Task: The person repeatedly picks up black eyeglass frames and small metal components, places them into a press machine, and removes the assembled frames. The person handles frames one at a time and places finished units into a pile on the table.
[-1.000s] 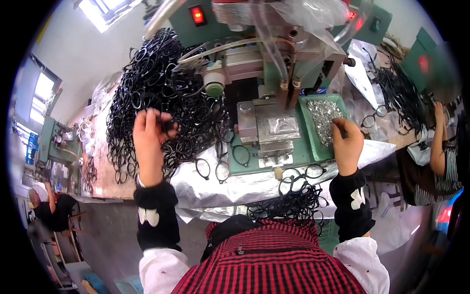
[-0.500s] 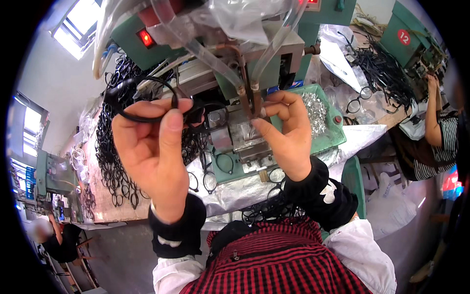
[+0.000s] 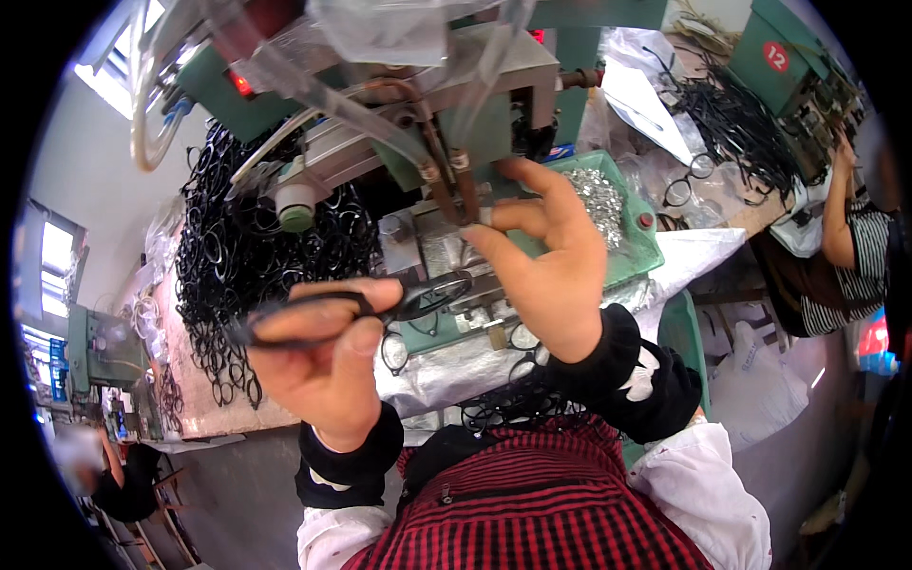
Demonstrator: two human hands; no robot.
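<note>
My left hand (image 3: 332, 375) grips a black eyeglass frame (image 3: 406, 306) between thumb and fingers, tilted in front of the green machine (image 3: 489, 133). One of its rims reaches toward the machine's metal fixture (image 3: 442, 249). At the two copper-coloured tips (image 3: 454, 198), my right hand (image 3: 562, 261) has thumb and fingers brought together. Whatever those fingertips hold is too small and too hidden to make out. Clear tubes (image 3: 375, 123) run down to the tips.
A green tray (image 3: 649, 245) of small silvery parts sits to the right. Black eyeglass frames (image 3: 228, 247) are heaped on the left, with more (image 3: 518, 404) near my apron. Dark strips (image 3: 736, 133) lie far right. A co-worker's arm (image 3: 838, 204) shows at the right.
My left hand has come down toward me with the eyeglass frame, which is now tilted flatter and clear of the fixture's left side. My right hand stays by the tips. The view has shifted slightly.
</note>
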